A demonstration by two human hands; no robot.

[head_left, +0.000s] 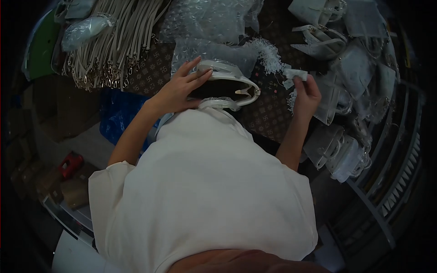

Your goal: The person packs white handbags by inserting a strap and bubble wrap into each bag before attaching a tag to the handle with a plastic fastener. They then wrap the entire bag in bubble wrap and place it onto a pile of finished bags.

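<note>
A white handbag (248, 85) lies against the front of my shirt with its dark opening facing up. My left hand (184, 88) holds it by the mouth, fingers on the far rim and thumb at the near rim. Clear wrapping covers its handles. To the right of the bag, my right hand (308, 95) pinches a small white packet (297, 74) between thumb and fingertips. A heap of thin white strips or sachets (271, 57) lies just beyond that hand on the brown patterned table cover (268, 116).
Many pale straps with metal clips (114, 50) are bundled at the back left. Clear plastic bags (205, 20) lie at the back. Several wrapped white bags (355, 68) are piled on the right. A blue plastic bag (119, 116) hangs below the table at left.
</note>
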